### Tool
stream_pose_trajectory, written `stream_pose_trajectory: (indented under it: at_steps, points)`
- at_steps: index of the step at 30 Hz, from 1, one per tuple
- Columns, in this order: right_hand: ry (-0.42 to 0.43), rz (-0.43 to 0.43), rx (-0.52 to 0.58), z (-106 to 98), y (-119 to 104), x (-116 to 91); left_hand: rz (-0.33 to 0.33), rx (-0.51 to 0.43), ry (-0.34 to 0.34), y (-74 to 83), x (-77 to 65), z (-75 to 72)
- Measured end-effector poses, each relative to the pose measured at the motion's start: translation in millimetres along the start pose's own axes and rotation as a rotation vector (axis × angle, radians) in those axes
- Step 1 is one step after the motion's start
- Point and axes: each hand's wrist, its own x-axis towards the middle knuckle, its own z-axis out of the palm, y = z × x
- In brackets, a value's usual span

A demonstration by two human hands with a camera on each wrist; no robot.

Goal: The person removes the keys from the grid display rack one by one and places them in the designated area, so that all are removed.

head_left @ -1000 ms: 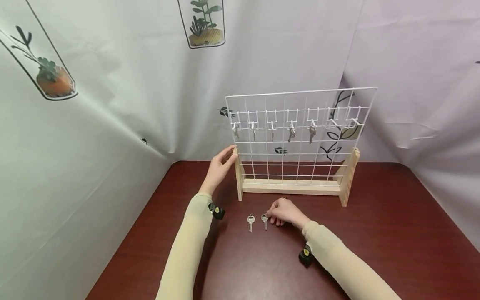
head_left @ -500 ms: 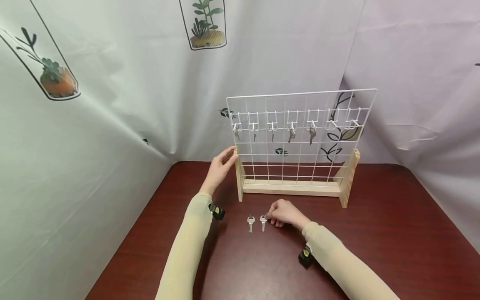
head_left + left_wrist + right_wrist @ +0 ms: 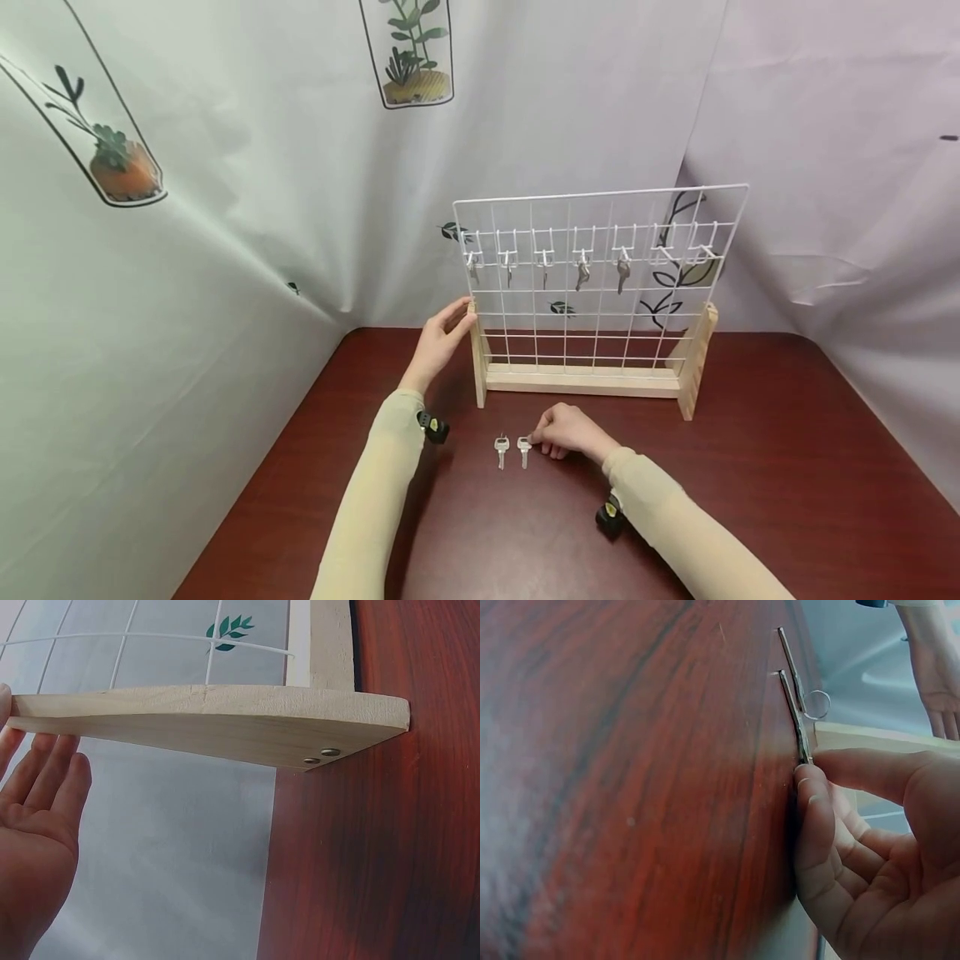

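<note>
My right hand (image 3: 572,432) is low over the table, pinching the head of a silver key (image 3: 524,452) between thumb and fingertips. In the right wrist view this key (image 3: 793,712) lies almost flat on the wood. A second silver key (image 3: 502,453), with a thin ring (image 3: 818,705), lies just left of it, roughly parallel. At the left end of a white wire grid rack (image 3: 570,337), my left hand (image 3: 438,340) grips the upper part of the wooden side post (image 3: 195,705). Its thumb and fingers are on opposite sides of the post.
White hooks (image 3: 545,257) line the grid's upper part. Several keys (image 3: 623,273) hang from those at left and middle. The rack's wooden base (image 3: 582,382) stands behind the loose keys on the dark red table (image 3: 810,467). A printed cloth (image 3: 300,167) hangs behind.
The pinched key has slid left, closer to the other loose key, and turned more in line with it. My left hand stays at the post. The head view has tilted slightly upward.
</note>
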Motion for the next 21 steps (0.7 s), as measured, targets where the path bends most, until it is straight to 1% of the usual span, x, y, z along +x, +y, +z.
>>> stream_pose_trajectory:
  at_steps: [8, 12, 19, 21]
  points:
    - [-0.02, 0.035, 0.058, -2.7, 0.5, -4.0, -0.005, 0.001, -0.004, 0.2, -1.3, -0.3]
    - [-0.042, 0.038, 0.098, -7.9, 3.5, -7.7, -0.018, 0.014, -0.003, 0.3, -3.0, 0.1]
    - [-0.061, 0.032, 0.136, -31.6, 15.2, -15.6, -0.005, 0.012, 0.002, 1.4, -1.3, 1.0]
    - [-0.064, 0.027, 0.131, -39.6, 18.7, -18.1, -0.012, 0.007, 0.006, -7.3, 1.5, 0.7]
